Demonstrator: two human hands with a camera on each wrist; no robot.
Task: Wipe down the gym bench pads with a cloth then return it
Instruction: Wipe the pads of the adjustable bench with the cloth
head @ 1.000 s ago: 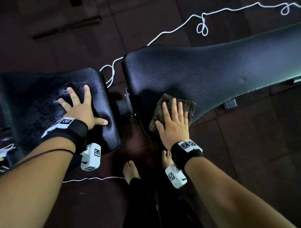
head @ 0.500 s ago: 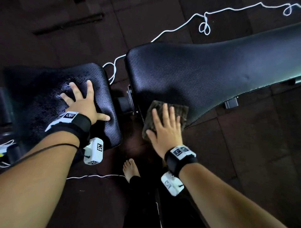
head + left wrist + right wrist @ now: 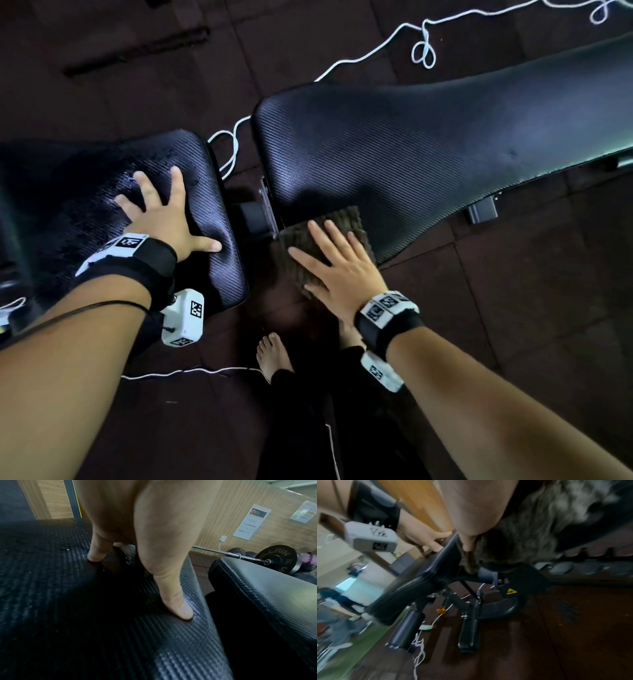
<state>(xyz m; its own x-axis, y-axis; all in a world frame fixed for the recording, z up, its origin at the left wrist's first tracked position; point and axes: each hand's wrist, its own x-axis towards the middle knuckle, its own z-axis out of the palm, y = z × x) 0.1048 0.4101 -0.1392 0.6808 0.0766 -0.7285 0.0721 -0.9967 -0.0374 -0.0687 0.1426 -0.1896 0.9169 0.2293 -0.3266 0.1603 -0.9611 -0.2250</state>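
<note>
A: Pressing flat on the brown cloth (image 3: 325, 236), the right hand (image 3: 337, 270) sits at centre frame in the head view, fingers straight and spread, nothing curled round the fabric.

B: And where does the cloth lie?

A: On the near corner of the long back pad (image 3: 428, 150), which runs from centre to the upper right of the frame. Part of the cloth hangs over the pad's lower edge; the right wrist view shows its fuzzy pile (image 3: 522, 536) draped down beside the thumb.

B: The left hand (image 3: 161, 216)?

A: Planted on the seat pad (image 3: 68, 192) at middle left, fingers straight and splayed, palm down, holding nothing. In the left wrist view the thumb (image 3: 175, 601) dents the textured vinyl near the pad's right edge.

B: Do the two pads touch?

A: No, a gap with a dark hinge part (image 3: 253, 216) sits between them.

B: Anything else?

A: A white cord (image 3: 376, 51) loops across the dark floor (image 3: 548, 308) in the upper part of the frame, and bare toes (image 3: 274, 356) show at lower centre. A barbell plate (image 3: 278, 558) and a paper notice (image 3: 250, 522) on a wood-panelled wall appear at the right of the left wrist view.
</note>
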